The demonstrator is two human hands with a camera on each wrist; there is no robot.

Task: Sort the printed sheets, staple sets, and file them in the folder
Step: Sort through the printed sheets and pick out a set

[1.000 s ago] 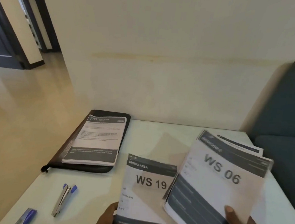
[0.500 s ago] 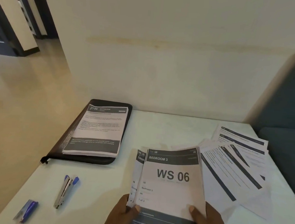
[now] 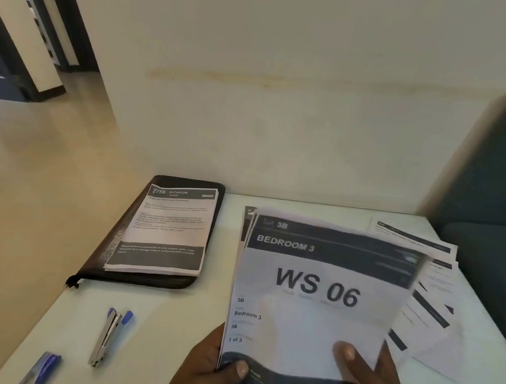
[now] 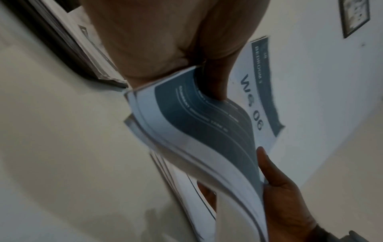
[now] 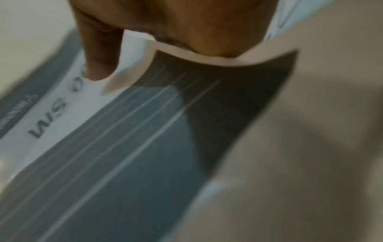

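Both hands hold a stack of printed sheets (image 3: 313, 292) above the white table's near edge; the top sheet reads "BEDROOM 3, WS 06". My left hand (image 3: 214, 372) grips the stack's lower left edge, thumb on top. At the lower right my right hand (image 3: 364, 376) pinches it, thumb pressed on the page. The same stack (image 4: 207, 131) bends in the left wrist view, and the right wrist view shows the sheet (image 5: 124, 139) under my thumb. A black zip folder (image 3: 158, 280) lies at the far left with a "BATHROOM" sheet (image 3: 165, 230) on it. The stapler (image 3: 109, 337) lies near the front left.
Loose printed sheets (image 3: 433, 287) are fanned out on the right of the white table (image 3: 173, 322). A blue object (image 3: 43, 369) lies at the front left corner. A dark blue sofa (image 3: 494, 213) stands to the right, a wall behind, open floor to the left.
The right hand brought the WS 06 sheet from the right onto the WS 19 stack in the left hand; now both hands hold the squared stack, raised a little closer to the camera.
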